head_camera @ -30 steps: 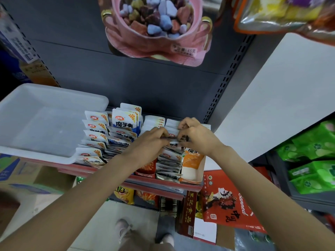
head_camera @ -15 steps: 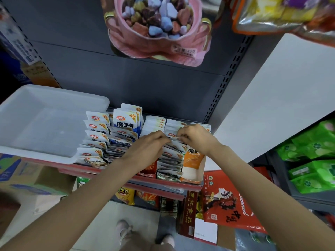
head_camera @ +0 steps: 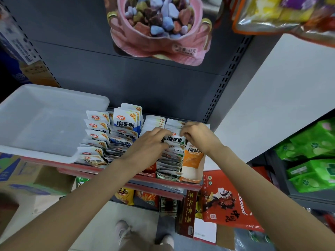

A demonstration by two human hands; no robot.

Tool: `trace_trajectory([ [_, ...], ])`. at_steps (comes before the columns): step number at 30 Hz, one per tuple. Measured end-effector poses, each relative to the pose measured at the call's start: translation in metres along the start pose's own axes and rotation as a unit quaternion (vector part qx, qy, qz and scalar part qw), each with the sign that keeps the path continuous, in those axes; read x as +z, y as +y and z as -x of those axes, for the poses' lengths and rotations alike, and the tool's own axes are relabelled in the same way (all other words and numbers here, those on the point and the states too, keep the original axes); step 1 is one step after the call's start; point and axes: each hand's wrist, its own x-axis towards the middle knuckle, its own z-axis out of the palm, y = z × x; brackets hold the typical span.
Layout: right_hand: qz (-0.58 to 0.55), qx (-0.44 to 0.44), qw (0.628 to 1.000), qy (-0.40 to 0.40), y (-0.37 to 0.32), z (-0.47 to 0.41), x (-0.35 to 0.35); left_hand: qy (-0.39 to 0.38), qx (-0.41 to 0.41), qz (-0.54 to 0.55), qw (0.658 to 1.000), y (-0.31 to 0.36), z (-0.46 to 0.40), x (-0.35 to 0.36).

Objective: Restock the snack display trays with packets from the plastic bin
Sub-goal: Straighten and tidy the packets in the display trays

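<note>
Both hands pinch one upright packet [head_camera: 174, 138] – left hand [head_camera: 150, 144], right hand [head_camera: 196, 135] – in orange display tray [head_camera: 192, 175], beside plastic bin [head_camera: 36, 151].

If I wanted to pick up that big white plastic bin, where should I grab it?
Probably hold the white plastic bin by its wide flat rim, one hand on each long side, coming from the front. The rim sticks outward like a lip, and the near edge overhangs the red shelf edge.

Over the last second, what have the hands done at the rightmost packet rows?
Both hands, left hand and right hand, have drawn slightly apart, tilting up a white-and-green snack packet so its front shows. The translucent plastic bin and the orange cardboard display tray have not moved.
</note>
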Motion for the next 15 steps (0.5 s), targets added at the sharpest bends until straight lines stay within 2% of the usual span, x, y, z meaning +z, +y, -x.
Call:
trace_trajectory([
  [3,0.007,-0.003,0.999,-0.052,-0.002,0.001,0.002,-0.056,-0.028,0.061,0.996,-0.004,0.003,-0.002],
  [7,0.031,-0.004,0.995,-0.091,-0.009,0.004,0.003,-0.07,-0.045,0.071,0.994,-0.004,0.003,-0.004],
  [15,0.093,-0.024,0.993,-0.068,-0.02,0.002,0.013,-0.071,-0.043,0.071,0.994,-0.004,0.003,-0.004],
])
